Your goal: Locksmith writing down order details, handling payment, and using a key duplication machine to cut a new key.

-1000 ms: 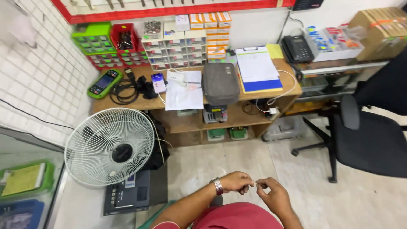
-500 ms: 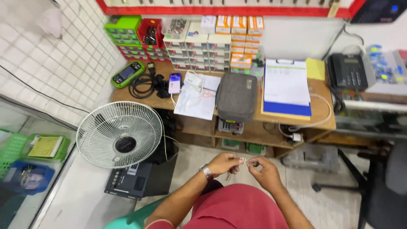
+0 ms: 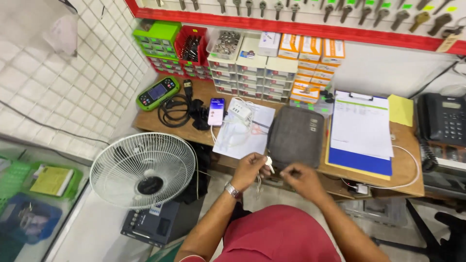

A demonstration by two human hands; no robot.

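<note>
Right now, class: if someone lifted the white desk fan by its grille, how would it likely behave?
The white fan looks light: its grille is thin wire around a small hub. The wide round head would probably make it top-heavy and apt to tip. The wires might flex under the fingers, so the grille seems a poor place to hold.

Key-cutting shop | top of frame: key blanks (image 3: 310, 8) hung over red rail | centre: wooden counter (image 3: 194, 133), small-parts drawers (image 3: 252, 75) | right: clipboard (image 3: 360, 131), desk phone (image 3: 441, 123)
</note>
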